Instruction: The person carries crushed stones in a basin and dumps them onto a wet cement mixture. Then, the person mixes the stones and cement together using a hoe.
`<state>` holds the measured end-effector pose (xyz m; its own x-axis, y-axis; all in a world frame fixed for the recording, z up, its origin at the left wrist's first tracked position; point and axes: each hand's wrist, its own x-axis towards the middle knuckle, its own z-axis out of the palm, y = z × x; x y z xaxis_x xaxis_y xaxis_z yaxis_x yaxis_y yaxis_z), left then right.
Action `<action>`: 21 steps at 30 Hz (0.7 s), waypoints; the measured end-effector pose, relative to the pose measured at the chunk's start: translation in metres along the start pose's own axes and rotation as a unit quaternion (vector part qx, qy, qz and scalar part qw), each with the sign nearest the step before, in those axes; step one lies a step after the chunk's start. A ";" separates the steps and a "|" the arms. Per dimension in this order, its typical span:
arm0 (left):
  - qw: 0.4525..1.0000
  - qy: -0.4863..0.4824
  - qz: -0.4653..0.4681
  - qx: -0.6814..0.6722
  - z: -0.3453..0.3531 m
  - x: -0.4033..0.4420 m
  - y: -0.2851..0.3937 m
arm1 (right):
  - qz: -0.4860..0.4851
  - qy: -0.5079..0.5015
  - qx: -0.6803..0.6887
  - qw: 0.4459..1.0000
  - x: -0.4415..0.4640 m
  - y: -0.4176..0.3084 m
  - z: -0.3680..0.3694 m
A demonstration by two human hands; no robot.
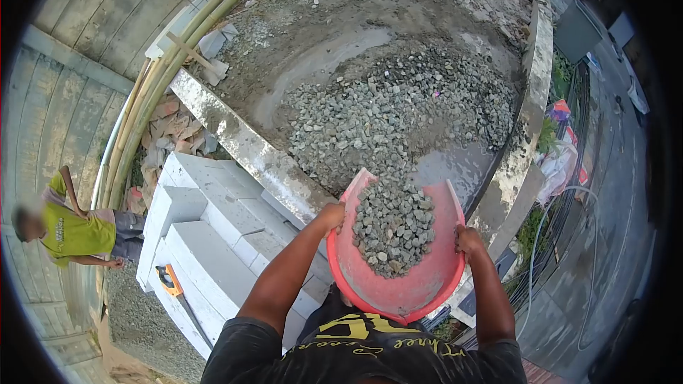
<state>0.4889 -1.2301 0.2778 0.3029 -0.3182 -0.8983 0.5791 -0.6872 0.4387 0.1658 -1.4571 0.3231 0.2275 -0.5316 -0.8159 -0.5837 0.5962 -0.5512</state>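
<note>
Between my two hands is a red plastic basin (398,297), its far side open like a scoop. Grey gravel (393,227) lies inside it and reaches out over the open side toward the gravel pile (356,117). My left hand (331,217) is closed on the basin's left rim. On the right rim my right hand (468,240) is closed as well. Beyond the basin, the pile sits on wet, muddy ground beside a grey puddle (453,176).
A concrete ledge (252,149) borders the mud at left, another (523,114) at right. White blocks (213,242) are stacked at left, with an orange-handled saw (171,281) on them. Further left stands a person (82,231) in a yellow-green shirt. A hose (594,242) lies at right.
</note>
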 end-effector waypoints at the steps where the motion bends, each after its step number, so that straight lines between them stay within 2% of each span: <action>1: 1.000 -0.011 -0.002 0.017 0.008 -0.005 -0.001 | 0.023 0.002 -0.020 1.000 -0.001 0.005 -0.002; 3: 0.998 -0.018 0.001 0.056 0.013 0.016 -0.014 | 0.049 0.006 -0.038 0.998 0.007 0.019 -0.015; 5: 0.995 -0.027 0.004 0.095 0.021 0.024 -0.021 | 0.070 -0.042 -0.008 0.997 0.027 0.037 -0.045; 8: 0.998 -0.040 -0.023 0.037 0.027 0.012 -0.034 | 0.081 -0.004 0.015 0.997 -0.001 0.036 -0.045; 11: 0.999 -0.014 -0.025 0.024 0.040 0.009 -0.020 | 0.089 -0.013 0.058 0.994 -0.005 0.041 -0.055; 14: 0.997 -0.047 -0.056 0.031 0.046 0.010 -0.019 | 0.091 -0.007 0.037 0.995 -0.014 0.041 -0.061; 16: 0.996 -0.037 -0.011 0.082 0.066 -0.008 -0.001 | 0.080 0.003 0.012 0.997 -0.007 0.027 -0.070; 18: 0.995 -0.048 -0.022 0.089 0.063 0.006 -0.010 | 0.075 -0.033 0.016 0.997 -0.012 0.036 -0.079; 19: 0.993 -0.064 -0.017 0.094 0.065 0.009 -0.004 | 0.097 -0.027 0.079 0.992 -0.005 0.041 -0.086; 21: 0.995 -0.055 -0.019 0.077 0.077 0.009 0.011 | 0.086 -0.016 0.061 0.994 0.001 0.032 -0.096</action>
<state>0.4398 -1.2905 0.2729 0.1932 -0.3535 -0.9153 0.4639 -0.7891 0.4026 0.0721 -1.4962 0.3218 0.1587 -0.3972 -0.9039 -0.5183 0.7457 -0.4187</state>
